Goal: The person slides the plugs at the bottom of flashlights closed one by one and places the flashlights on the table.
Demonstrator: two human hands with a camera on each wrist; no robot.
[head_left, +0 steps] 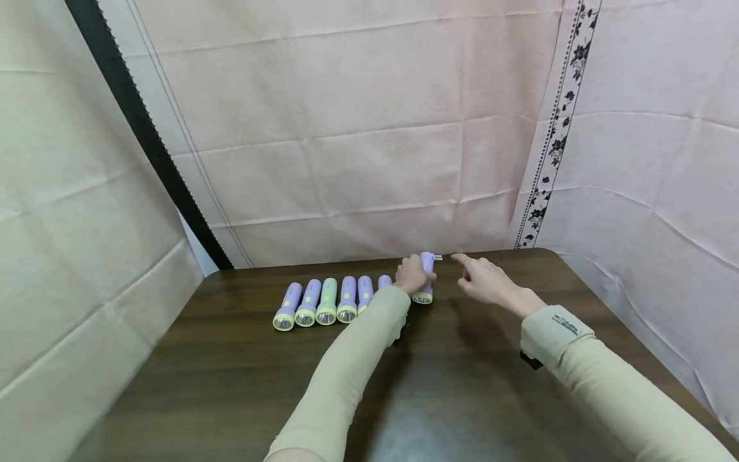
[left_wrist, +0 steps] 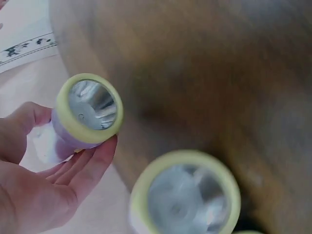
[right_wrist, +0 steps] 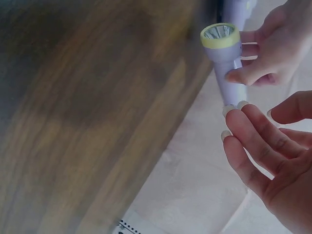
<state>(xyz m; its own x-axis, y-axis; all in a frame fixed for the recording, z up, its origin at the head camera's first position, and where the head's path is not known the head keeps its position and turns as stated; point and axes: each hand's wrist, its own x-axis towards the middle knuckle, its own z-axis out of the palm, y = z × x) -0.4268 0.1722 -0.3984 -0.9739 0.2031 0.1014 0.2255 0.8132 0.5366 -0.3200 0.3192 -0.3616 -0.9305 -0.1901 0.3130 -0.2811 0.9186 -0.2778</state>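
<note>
A purple flashlight (head_left: 426, 264) with a yellow lens rim is gripped by my left hand (head_left: 412, 274), its lens facing the near side of the table. Two metal prongs (head_left: 438, 257) stick out sideways near its back end. Thumb and fingers wrap its body in the left wrist view, where the flashlight's rim (left_wrist: 119, 109) and reflector face the camera. My right hand (head_left: 487, 280) is just to the right, fingers loosely extended, holding nothing. In the right wrist view the fingertips of that hand (right_wrist: 273, 156) overlap the tail end of the flashlight (right_wrist: 226, 73).
Left of my left hand, several flashlights lie side by side on the dark wooden table (head_left: 242, 378), lenses toward me. One is a green flashlight (head_left: 328, 296); the others are purple, the rightmost partly hidden by my left arm. Pale cloth (head_left: 369, 154) hangs behind the table.
</note>
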